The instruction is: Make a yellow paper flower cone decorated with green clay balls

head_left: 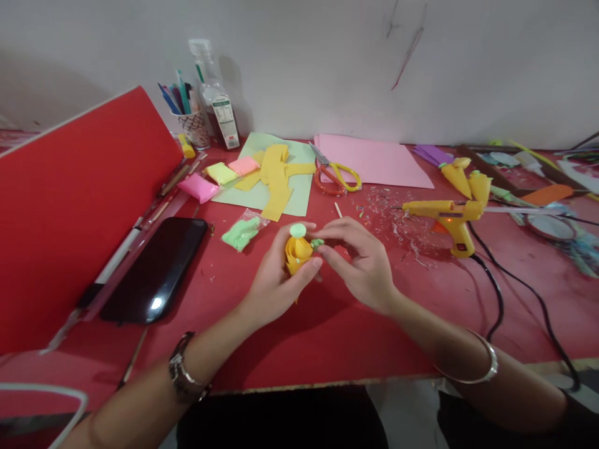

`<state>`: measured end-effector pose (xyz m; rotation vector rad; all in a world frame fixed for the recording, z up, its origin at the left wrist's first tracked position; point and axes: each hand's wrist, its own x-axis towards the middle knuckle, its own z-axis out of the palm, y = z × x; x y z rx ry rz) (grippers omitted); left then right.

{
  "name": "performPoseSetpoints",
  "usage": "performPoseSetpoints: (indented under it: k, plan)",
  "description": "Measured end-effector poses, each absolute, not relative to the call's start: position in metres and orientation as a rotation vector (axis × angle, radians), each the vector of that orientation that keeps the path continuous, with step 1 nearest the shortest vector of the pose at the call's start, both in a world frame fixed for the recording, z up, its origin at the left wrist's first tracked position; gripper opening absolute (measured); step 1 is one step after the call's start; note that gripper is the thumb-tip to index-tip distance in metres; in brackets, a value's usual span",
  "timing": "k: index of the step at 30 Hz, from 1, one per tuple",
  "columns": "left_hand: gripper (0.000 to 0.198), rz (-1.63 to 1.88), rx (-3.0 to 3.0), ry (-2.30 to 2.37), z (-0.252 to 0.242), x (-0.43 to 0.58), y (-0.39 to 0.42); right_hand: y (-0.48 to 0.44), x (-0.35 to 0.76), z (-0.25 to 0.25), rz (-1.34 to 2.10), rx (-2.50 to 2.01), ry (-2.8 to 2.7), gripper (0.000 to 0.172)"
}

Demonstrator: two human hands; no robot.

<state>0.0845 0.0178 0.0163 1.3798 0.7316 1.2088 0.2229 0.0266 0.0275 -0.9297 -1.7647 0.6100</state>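
The patterned cup (194, 130) holds pens (181, 93); beside it, the glass bottle (218, 115) contains dark liquid. 4 small packets (199, 188) hold pink, yellow, peach and green material. Over the table (281, 355), the left hand (274, 284) curls around a yellow paper roll (297, 254), its long axis nearly upright in view, layered end up, with a pale green disc (298, 231) there. The right hand (367, 268) pinches a green lump (317, 244) beside it, thumb and fingertips nearly together.

And there we were: chunky dark bracelet (178, 369) glinting lower left, slim silver bangle (493, 363) lower right, black clothing (281, 421) bottom centre!
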Motion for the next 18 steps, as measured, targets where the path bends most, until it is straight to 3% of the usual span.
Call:
performPoseSetpoints:
  k: [6, 13, 18]
  plan:
    - [0.040, 1.251, 1.440, 0.979, 0.0128, 0.0855, 0.0211, 0.0270, 0.2208, 0.0267, 0.821, -0.891, -1.622, 0.009]
    - [0.012, 1.178, 1.401, 1.007, 0.0165, 0.0848, 0.0246, 0.0267, 0.2178, 0.0287, 0.905, -0.939, -1.485, 0.006]
    - [0.012, 1.185, 1.262, 0.949, 0.0180, 0.0847, 0.0258, 0.0280, 0.2177, 0.0324, 0.976, -0.956, -1.450, 0.009]
